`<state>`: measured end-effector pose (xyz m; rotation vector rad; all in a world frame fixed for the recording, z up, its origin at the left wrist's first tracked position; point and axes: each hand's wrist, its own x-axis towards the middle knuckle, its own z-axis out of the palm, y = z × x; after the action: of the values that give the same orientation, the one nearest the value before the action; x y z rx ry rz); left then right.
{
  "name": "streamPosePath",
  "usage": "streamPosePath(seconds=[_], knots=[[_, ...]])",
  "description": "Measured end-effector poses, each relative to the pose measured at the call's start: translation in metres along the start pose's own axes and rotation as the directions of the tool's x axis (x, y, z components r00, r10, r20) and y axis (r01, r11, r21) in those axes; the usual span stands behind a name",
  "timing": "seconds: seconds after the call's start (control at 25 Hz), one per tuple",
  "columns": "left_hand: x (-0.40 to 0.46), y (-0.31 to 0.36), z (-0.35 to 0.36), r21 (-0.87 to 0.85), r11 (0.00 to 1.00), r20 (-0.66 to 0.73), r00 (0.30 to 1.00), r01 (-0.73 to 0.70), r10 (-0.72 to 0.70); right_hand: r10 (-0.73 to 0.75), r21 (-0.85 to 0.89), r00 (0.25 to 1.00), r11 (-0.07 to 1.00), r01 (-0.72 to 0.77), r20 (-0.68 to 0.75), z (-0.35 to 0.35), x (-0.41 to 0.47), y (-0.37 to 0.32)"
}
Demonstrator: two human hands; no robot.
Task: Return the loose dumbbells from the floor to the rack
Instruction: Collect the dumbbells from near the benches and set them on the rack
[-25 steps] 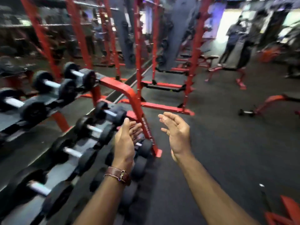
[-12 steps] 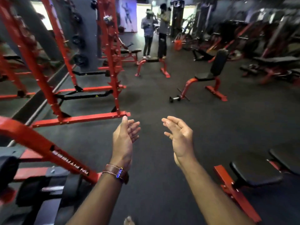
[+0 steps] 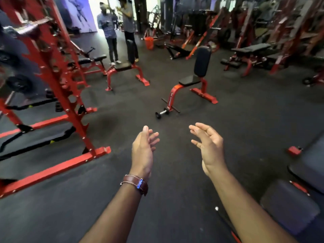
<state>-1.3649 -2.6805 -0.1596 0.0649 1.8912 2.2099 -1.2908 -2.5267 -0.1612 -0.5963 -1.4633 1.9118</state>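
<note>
Gym interior, dark rubber floor [image 3: 175,204] w/ speckled texture, bare in the mid area. Landmark = upright-back seat bench [image 3: 192,79], red frame, black pads, centre of view. Loose dumbbell [image 3: 162,113], small, chrome handle w/ black ends, lies on floor touching or just beside the front foot of that bench, on its near-left side. Both hands raised in front of camera, nearer than the bench, well apart from the dumbbell. Left hand [image 3: 142,151] empty, fingers relaxed and slightly bent, palm facing right; brown leather wrist strap [image 3: 135,184] w/ small blue light on that wrist. Right hand [image 3: 209,148] empty too, fingers spread and loosely extended, palm facing left; the two hands apart w/ floor visible between them. Left of bench: red power rack [image 3: 57,81] w/ base rails on floor, black plates stored on its far left side, blurred. Behind-left of bench: second flat-seat bench [image 3: 124,69], red legs. Behind that, two people [image 3: 117,27] standing near a bright doorway; orange bucket [image 3: 149,42] beside them. Right and behind bench: more benches and red machines, blurred, detail can't tell. Near-right of bench, at frame edge: black padded bench [image 3: 298,199] w/ red frame parts. Dumbbell rack not seen.
</note>
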Motion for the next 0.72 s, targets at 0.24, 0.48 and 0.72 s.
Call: streamPosePath(seconds=[0.24,0.48,0.72], knots=[[0.229,-0.02,0.099,0.051,0.999,0.062,0.998,0.003,-0.007,0.008,-0.009,0.999,1.0,-0.008,-0.048,0.034,0.234,0.055],[0.446,-0.013,0.173,-0.005,0.998,-0.04,0.997,0.065,-0.065,0.07,-0.087,0.996,0.994,-0.066,0.047,0.1,0.467,0.077],[0.686,-0.043,0.231,-0.044,0.993,-0.112,0.987,0.109,-0.113,0.143,-0.197,0.98,0.974,-0.114,0.14,0.184,0.709,0.148]])
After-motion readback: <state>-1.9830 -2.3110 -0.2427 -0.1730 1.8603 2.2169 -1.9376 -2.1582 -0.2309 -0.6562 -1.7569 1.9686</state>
